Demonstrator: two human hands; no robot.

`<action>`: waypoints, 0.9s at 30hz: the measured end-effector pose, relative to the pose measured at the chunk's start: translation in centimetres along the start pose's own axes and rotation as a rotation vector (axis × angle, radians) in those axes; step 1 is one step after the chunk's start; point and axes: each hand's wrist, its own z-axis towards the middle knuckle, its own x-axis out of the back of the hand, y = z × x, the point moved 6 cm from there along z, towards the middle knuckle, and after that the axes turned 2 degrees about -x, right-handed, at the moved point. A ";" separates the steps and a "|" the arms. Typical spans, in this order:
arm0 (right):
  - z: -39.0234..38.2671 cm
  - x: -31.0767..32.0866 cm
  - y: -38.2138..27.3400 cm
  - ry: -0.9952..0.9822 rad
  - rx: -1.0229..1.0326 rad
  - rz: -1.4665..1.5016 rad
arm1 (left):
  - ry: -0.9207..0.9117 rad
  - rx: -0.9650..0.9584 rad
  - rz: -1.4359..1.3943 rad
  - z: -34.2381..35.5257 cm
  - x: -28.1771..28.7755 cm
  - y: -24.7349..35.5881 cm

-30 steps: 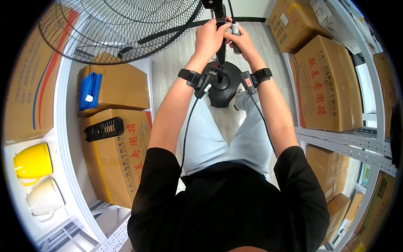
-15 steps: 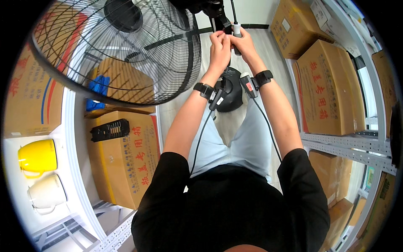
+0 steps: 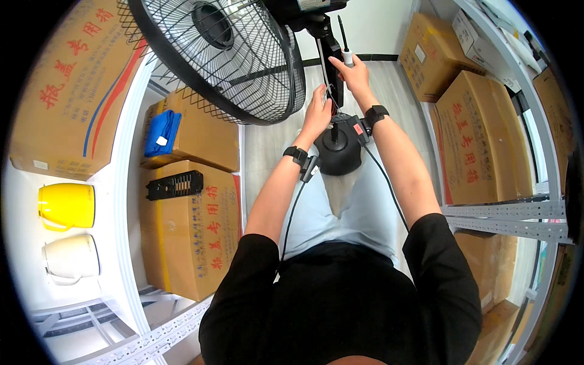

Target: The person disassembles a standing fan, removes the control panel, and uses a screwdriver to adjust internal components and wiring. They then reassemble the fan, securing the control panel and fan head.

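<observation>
We hold the screwdriver (image 3: 348, 58) clamped in the right hand (image 3: 358, 78), shaft pointing away beside the fan post (image 3: 330, 48), its right side; the left hand's (image 3: 317, 114) grip, lower along the post, we cannot tell.

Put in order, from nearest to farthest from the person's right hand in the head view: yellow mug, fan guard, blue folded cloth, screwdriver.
1. Screwdriver: held in the right hand.
2. Fan guard: left of it.
3. Blue folded cloth: farther left, on a cardboard box.
4. Yellow mug: farthest left.
</observation>
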 end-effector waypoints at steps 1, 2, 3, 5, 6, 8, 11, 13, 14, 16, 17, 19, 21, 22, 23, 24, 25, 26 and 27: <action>0.0 -0.1 -0.3 0.015 0.012 -0.013 | -0.021 0.020 0.007 -0.2 0.4 -1.0; -0.3 0.2 0.0 0.036 0.013 -0.034 | -0.052 0.047 0.006 -0.7 0.4 -1.8; -0.5 0.1 0.0 0.039 -0.001 -0.053 | -0.078 0.075 0.006 -1.3 0.6 -2.9; -0.5 0.1 -0.2 0.045 -0.022 -0.095 | -0.037 0.070 0.038 -2.5 1.2 -4.4; -0.5 0.2 -0.2 0.048 -0.009 -0.094 | -0.052 0.080 0.049 -2.8 1.5 -5.1; -0.6 0.3 0.0 0.055 -0.017 -0.096 | -0.035 0.053 0.105 -3.4 1.8 -6.0; -0.9 0.0 0.5 0.077 -0.016 -0.059 | -0.064 0.205 0.125 -4.6 1.9 -8.1; -0.8 -0.3 0.7 0.071 -0.009 -0.042 | -0.084 0.238 0.229 -4.7 2.6 -9.6; -0.6 -0.1 0.8 0.063 -0.004 -0.051 | -0.104 0.291 0.278 -4.6 2.8 -10.3; -0.4 0.5 1.2 0.041 0.012 -0.073 | -0.214 0.222 0.422 -4.1 3.3 -10.9; -0.4 0.4 1.0 0.022 0.027 -0.073 | -0.227 0.208 0.462 -4.1 4.3 -11.9; -0.1 0.0 0.6 -0.010 0.053 -0.086 | -0.256 0.180 0.541 -4.2 6.1 -13.6; 0.2 0.3 0.7 -0.031 0.071 -0.121 | -0.292 0.149 0.611 -4.5 6.7 -14.8; 0.6 0.1 1.0 -0.043 0.075 -0.122 | -0.310 0.134 0.647 -4.7 6.9 -15.4; 0.7 0.1 1.0 -0.042 0.074 -0.114 | -0.319 0.166 0.623 -4.6 7.0 -15.8; 0.7 0.0 1.0 -0.041 0.073 -0.105 | -0.328 0.199 0.602 -4.6 7.1 -16.0; 0.6 -0.1 1.0 -0.041 0.073 -0.093 | -0.337 0.234 0.582 -4.8 7.2 -16.3; 0.5 -1.9 -0.4 -0.069 0.089 -0.067 | -0.251 0.224 0.569 -5.3 9.9 -17.1; 0.6 -0.3 0.6 -0.047 0.075 -0.113 | -0.226 0.198 0.483 -4.8 7.6 -15.4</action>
